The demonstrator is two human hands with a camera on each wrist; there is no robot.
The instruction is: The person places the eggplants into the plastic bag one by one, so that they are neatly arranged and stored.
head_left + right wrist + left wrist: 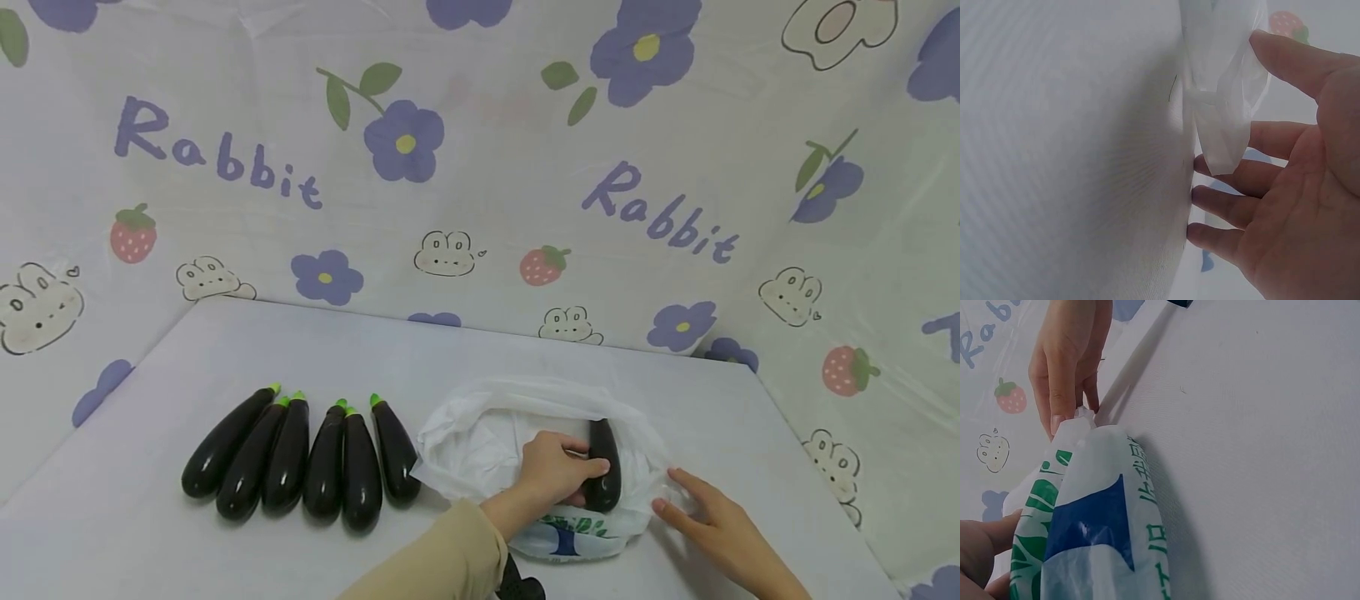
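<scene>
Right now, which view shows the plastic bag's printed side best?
The left wrist view: the plastic bag's printed side is close and large there. The head view shows only a small, foreshortened strip of it; the right wrist view shows only plain plastic.

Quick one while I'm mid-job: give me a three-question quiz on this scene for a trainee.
1. Where is the right hand relative to the bag? (A) on its left (B) at its right edge (C) underneath it
2. How many eggplants lie in the row left of the bag?
3. True or false: both hands grip the eggplant at the bag's mouth.

Key:
1. B.
2. Six.
3. False; only the left hand grips it.
</scene>
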